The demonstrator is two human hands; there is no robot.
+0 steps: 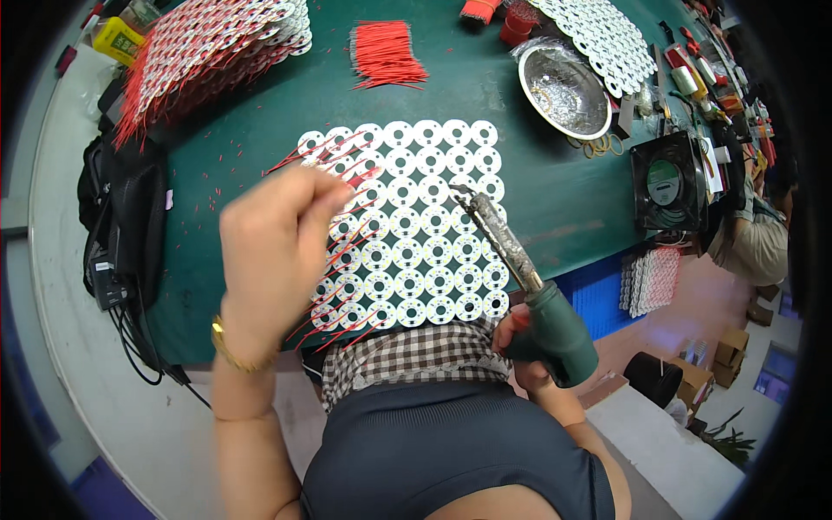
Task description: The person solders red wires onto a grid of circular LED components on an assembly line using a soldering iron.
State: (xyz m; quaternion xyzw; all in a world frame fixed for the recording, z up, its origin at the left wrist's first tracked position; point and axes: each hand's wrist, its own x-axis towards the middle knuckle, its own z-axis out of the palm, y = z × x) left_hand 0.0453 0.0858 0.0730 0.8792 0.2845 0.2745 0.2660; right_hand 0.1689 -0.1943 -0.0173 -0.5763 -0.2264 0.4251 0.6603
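Observation:
A panel of white ring-shaped LED circuit boards (pixel 438 251) lies flat at the table's near edge. Thin red wires (pixel 374 319) stick out from the boards in its left columns. Over the panel's upper left, my left hand (pixel 282 230) is closed in a pinch, with short red wires (pixel 364 177) showing at its fingertips; how many it holds is hidden. My right hand (pixel 513 329) wraps round the green handle of a soldering gun (pixel 562 334), partly hidden behind it. The gun's long, dirty metal barrel points up and left, its tip above the panel's right-hand columns.
A pile of wired panels (pixel 217 43) rises at the far left, with a black bag (pixel 130 217) below. Cut red wires (pixel 383 54) lie at the back. On the right are a metal bowl (pixel 563 91), bare panels (pixel 607 39), a black fan (pixel 666 184) and a co-worker's arm (pixel 752 247).

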